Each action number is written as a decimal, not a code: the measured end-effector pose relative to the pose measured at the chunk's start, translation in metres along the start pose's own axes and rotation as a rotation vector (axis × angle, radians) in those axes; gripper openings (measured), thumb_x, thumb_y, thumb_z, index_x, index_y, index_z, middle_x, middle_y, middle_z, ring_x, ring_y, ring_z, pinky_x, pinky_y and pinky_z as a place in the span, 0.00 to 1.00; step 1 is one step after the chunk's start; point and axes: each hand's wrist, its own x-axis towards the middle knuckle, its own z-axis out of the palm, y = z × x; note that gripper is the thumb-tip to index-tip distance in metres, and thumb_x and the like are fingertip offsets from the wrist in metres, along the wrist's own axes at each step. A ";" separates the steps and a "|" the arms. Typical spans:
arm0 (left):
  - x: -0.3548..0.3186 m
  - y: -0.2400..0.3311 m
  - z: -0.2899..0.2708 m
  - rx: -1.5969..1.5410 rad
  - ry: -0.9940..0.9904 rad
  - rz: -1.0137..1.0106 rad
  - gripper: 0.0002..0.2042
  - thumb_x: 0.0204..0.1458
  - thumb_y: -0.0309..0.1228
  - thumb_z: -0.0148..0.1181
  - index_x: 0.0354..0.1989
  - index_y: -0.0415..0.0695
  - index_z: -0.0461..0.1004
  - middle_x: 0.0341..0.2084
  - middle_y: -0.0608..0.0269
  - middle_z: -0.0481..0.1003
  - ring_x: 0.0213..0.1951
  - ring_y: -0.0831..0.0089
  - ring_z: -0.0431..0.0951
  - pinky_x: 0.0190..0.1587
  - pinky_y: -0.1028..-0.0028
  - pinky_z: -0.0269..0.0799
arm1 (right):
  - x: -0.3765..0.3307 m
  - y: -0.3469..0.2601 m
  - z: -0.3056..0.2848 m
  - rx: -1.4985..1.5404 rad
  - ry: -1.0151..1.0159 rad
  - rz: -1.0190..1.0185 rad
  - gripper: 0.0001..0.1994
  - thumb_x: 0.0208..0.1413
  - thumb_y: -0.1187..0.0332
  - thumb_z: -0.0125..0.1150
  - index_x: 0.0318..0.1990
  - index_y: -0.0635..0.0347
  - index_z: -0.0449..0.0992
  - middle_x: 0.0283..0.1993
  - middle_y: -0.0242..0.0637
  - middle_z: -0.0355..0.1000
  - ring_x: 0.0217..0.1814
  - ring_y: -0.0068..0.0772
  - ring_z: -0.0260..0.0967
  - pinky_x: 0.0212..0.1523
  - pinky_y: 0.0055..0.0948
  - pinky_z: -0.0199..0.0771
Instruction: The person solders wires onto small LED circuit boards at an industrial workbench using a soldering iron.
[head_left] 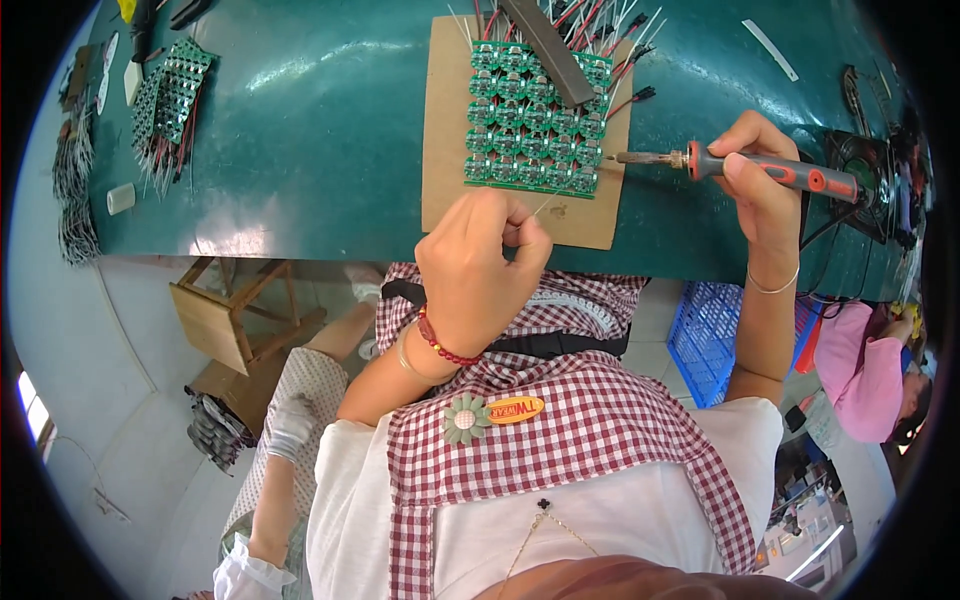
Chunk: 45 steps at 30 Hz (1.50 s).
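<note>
The green boards (pixel 508 141) lie on brown cardboard (pixel 446 130) at the top middle of the frame, with a dark bar (pixel 552 55) across them. The right hand (pixel 760 185), at the upper right, grips a soldering iron (pixel 818 179), its tip just beside the boards. The left hand (pixel 482 255), at the middle, seems to pinch a thin wire (pixel 545 206). To do this well, I think both hands should stay steady and fingers clear of the tip.
</note>
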 end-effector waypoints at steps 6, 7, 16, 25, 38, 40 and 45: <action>0.002 -0.001 0.003 -0.006 0.001 0.040 0.06 0.41 0.17 0.60 0.23 0.40 0.68 0.17 0.64 0.70 0.17 0.77 0.69 0.19 0.77 0.64 | 0.002 0.004 0.006 -0.007 -0.012 0.020 0.08 0.47 0.68 0.62 0.30 0.63 0.74 0.31 0.34 0.73 0.30 0.16 0.63 0.31 0.18 0.58; 0.003 -0.001 0.004 -0.006 0.001 0.039 0.06 0.41 0.17 0.60 0.23 0.40 0.68 0.17 0.64 0.70 0.17 0.77 0.69 0.19 0.77 0.64 | 0.002 0.005 0.007 -0.012 -0.011 0.019 0.08 0.47 0.68 0.62 0.30 0.63 0.74 0.31 0.34 0.73 0.30 0.16 0.63 0.31 0.18 0.58; 0.007 -0.001 0.006 0.016 0.004 0.036 0.07 0.41 0.17 0.60 0.23 0.40 0.68 0.16 0.63 0.69 0.17 0.74 0.70 0.20 0.76 0.65 | 0.005 0.002 0.008 -0.039 -0.025 0.044 0.07 0.47 0.69 0.61 0.30 0.64 0.74 0.30 0.33 0.72 0.29 0.16 0.62 0.30 0.18 0.58; 0.007 0.000 -0.003 0.015 0.006 0.000 0.09 0.39 0.19 0.62 0.23 0.44 0.68 0.17 0.66 0.71 0.20 0.71 0.73 0.21 0.71 0.66 | 0.003 -0.001 0.002 0.016 0.013 0.012 0.08 0.47 0.68 0.62 0.30 0.64 0.74 0.26 0.29 0.70 0.23 0.12 0.55 0.23 0.16 0.49; 0.006 -0.006 -0.006 0.005 0.017 0.020 0.06 0.42 0.16 0.60 0.24 0.38 0.69 0.17 0.62 0.70 0.17 0.76 0.69 0.21 0.78 0.65 | 0.013 0.001 0.024 -0.017 -0.039 0.028 0.08 0.48 0.67 0.62 0.29 0.63 0.74 0.30 0.31 0.72 0.30 0.14 0.62 0.28 0.17 0.57; 0.006 -0.008 -0.005 0.006 0.018 0.021 0.06 0.42 0.16 0.60 0.24 0.38 0.69 0.17 0.62 0.70 0.17 0.76 0.70 0.21 0.77 0.66 | 0.014 0.002 0.026 -0.036 -0.041 0.028 0.08 0.48 0.67 0.62 0.29 0.63 0.74 0.31 0.32 0.73 0.31 0.15 0.64 0.30 0.17 0.59; 0.007 -0.009 -0.003 0.041 0.000 0.000 0.08 0.40 0.19 0.62 0.23 0.43 0.67 0.18 0.63 0.70 0.20 0.67 0.73 0.20 0.69 0.66 | 0.015 0.000 0.024 -0.065 -0.060 0.041 0.08 0.48 0.68 0.62 0.29 0.64 0.74 0.31 0.33 0.73 0.33 0.17 0.66 0.35 0.18 0.62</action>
